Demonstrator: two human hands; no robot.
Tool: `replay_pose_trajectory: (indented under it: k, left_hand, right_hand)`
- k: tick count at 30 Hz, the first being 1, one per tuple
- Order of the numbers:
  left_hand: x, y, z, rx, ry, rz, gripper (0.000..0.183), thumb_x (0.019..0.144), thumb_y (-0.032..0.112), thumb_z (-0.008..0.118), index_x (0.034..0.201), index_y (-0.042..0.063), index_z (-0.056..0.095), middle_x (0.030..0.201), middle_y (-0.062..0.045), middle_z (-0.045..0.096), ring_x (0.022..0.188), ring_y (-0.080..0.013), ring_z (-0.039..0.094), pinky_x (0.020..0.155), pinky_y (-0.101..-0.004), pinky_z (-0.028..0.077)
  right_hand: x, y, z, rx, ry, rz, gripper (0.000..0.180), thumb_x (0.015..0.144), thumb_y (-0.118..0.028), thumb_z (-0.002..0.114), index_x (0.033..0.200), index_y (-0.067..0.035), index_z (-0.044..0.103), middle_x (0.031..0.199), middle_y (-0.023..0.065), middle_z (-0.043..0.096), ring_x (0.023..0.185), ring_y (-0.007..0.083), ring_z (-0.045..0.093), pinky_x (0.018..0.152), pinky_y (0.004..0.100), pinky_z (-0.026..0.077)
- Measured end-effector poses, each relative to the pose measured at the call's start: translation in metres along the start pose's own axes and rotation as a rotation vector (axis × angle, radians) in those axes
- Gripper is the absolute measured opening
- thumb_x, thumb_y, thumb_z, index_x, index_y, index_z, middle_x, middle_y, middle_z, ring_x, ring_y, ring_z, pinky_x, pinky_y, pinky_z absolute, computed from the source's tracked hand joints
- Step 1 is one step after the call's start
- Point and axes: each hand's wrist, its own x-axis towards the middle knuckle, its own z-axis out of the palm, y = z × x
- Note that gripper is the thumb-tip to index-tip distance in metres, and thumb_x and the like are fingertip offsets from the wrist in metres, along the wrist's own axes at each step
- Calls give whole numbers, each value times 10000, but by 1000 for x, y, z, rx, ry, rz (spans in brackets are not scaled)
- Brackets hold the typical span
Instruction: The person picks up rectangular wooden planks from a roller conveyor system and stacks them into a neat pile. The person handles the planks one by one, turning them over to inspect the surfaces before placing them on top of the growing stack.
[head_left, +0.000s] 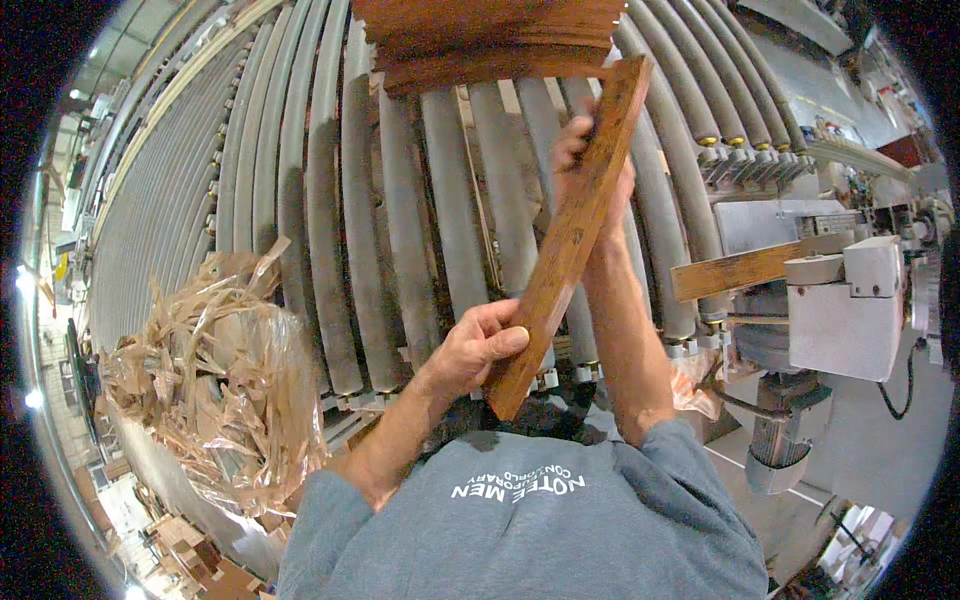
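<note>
A long brown wood-grain board slants across the view in front of me, its near end close to my chest. My left hand grips the board near that lower end, with the thumb on its face. My right hand supports it from behind, nearer the far end; the fingers are slightly blurred and partly hidden by the board. Beyond its far end, a stack of similar reddish-brown boards lies across the rollers of a conveyor.
Crumpled clear and brown plastic wrapping fills a large bin at the left. On the right, another wooden board juts from a machine with a white housing and a motor. Cardboard pieces lie at lower left.
</note>
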Motion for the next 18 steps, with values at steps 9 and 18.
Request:
replay_pose_trajectory:
  k: [9,18]
  left_hand:
    - [-2,17,2,643,438,412,457,953,269,752,1262,-40,617,1047,-68,713,929,-117,646,839,-292,536]
    - [-28,-4,-3,702,390,352,533,930,266,776,1318,-56,603,1087,-117,737,954,-157,696,849,-306,556]
  right_hand:
    - [-27,3,47,-738,224,-105,397,976,-276,697,1243,13,647,977,64,700,808,133,646,695,273,515]
    - [25,-40,32,-680,354,-68,361,909,-141,783,1224,-27,651,952,36,703,747,100,643,619,252,500]
